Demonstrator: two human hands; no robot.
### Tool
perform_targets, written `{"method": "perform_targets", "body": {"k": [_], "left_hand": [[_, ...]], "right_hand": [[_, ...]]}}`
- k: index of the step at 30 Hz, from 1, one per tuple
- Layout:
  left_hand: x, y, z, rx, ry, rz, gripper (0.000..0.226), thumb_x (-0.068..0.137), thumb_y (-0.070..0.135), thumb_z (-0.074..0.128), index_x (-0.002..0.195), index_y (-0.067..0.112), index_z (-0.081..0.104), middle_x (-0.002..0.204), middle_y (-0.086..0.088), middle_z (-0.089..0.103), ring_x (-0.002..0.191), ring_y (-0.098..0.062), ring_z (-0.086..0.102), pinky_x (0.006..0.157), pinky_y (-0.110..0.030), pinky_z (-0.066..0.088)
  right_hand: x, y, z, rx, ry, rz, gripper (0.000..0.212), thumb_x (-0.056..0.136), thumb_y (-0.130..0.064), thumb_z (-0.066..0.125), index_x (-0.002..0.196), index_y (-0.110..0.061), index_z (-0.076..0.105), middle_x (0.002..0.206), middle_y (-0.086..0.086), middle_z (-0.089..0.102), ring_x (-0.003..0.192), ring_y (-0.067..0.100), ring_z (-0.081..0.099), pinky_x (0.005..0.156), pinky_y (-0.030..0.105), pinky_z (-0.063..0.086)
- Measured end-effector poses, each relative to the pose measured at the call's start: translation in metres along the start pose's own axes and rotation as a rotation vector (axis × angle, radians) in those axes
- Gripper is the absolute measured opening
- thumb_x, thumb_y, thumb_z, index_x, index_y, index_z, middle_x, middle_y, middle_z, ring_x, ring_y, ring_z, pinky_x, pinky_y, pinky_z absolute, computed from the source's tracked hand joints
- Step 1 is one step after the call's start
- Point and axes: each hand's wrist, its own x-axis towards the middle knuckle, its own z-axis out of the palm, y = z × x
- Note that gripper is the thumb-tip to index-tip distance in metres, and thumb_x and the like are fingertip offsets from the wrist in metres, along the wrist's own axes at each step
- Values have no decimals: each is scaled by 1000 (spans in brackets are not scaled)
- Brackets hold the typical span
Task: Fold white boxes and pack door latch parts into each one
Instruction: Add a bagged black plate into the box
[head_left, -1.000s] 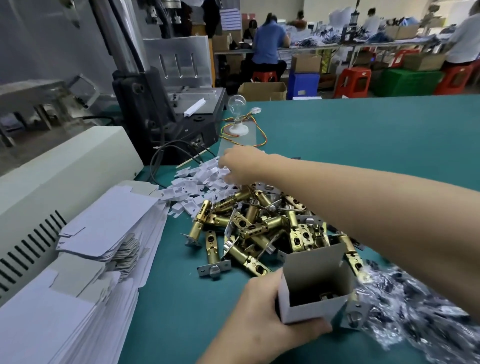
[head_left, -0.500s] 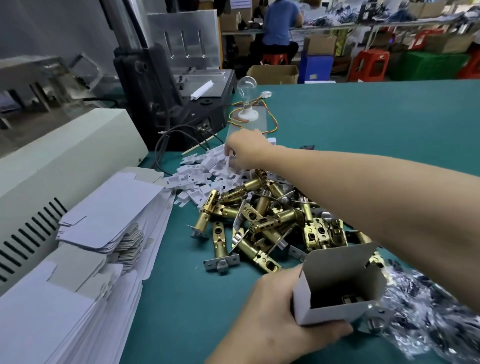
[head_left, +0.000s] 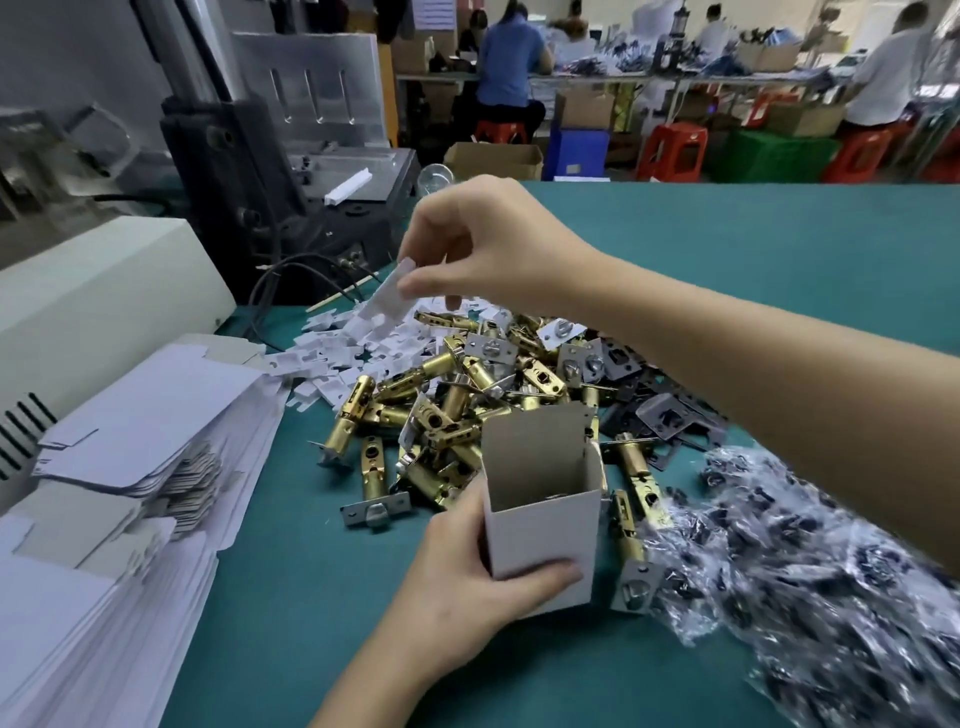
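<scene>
Flat white box blanks (head_left: 145, 415) lie stacked at my far left on the teal surface (head_left: 753, 249). My right grip (head_left: 483, 244), held above the heap of small white card pieces (head_left: 332, 358), pinches one white card insert (head_left: 387, 296) between thumb and fingertips. My left grip (head_left: 467, 582) curls round the open white box (head_left: 540, 535), which stands upright just in front of the brass latch pile (head_left: 447, 410). Crinkled clear bags (head_left: 805, 597) lie at the right.
</scene>
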Motion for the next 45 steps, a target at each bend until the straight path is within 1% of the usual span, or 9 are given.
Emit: {"method": "perform_targets", "body": {"k": [5,10,14,24,29,32,35,39,45], "left_hand": [[-1,5,1,-2,66,-14,58,69,50,89,113,66,56,114,25,73,104,4,70,80,-13,55],[-2,8,3,8,86,5,60,68,52,89,117,62,56,115,21,74,106,-2,71,84,-21,59],[-4,7,3,43,85,7,59,67,54,89,115,61,56,112,20,74,103,-3,71,82,-24,61],[-2,5,3,69,86,-1,61,63,59,91,113,65,56,111,19,74,101,-4,71,81,-26,61],[-3,7,3,88,75,22,63,64,57,89,115,67,54,114,24,73,105,1,70,81,-16,56],[-4,8,3,102,72,31,67,64,58,88,119,69,51,117,28,71,110,3,68,84,-12,54],[-4,8,3,111,71,36,70,64,58,88,121,71,50,118,28,71,110,4,67,84,-11,54],[-2,7,3,112,73,32,70,62,58,88,120,73,50,116,29,71,108,4,68,83,-11,54],[-1,5,3,120,74,30,70,63,57,88,120,73,50,118,29,71,110,4,67,83,-10,54]], "right_hand": [[-76,-32,-34,-33,-27,-4,9,87,-23,82,90,-16,77,79,-13,73,70,3,68,65,12,47],[-113,-36,-28,-266,-122,50,9,88,-29,81,93,-22,78,82,-15,72,71,6,60,72,31,51],[-119,-39,-18,-441,-209,57,6,92,-37,74,96,-32,76,84,-20,66,75,0,50,72,29,48],[-118,-58,10,-666,-382,-9,22,104,-33,53,108,-36,74,106,-14,71,103,15,59,81,38,55],[-128,-40,-19,-407,-12,75,17,101,-30,60,106,-29,77,96,-15,73,91,8,62,80,34,53],[-131,12,-54,-396,238,350,17,100,-27,61,106,-24,77,95,-11,74,86,10,65,81,37,57],[-146,69,-71,-571,-66,693,21,99,-29,63,113,-21,76,109,0,76,93,18,67,87,36,57],[-171,108,-56,-636,-506,851,43,92,-46,72,125,-18,69,115,1,73,100,20,66,92,37,57],[-180,125,-42,-593,-344,864,57,85,-60,73,113,-10,70,107,5,74,97,23,68,87,41,58]]}}
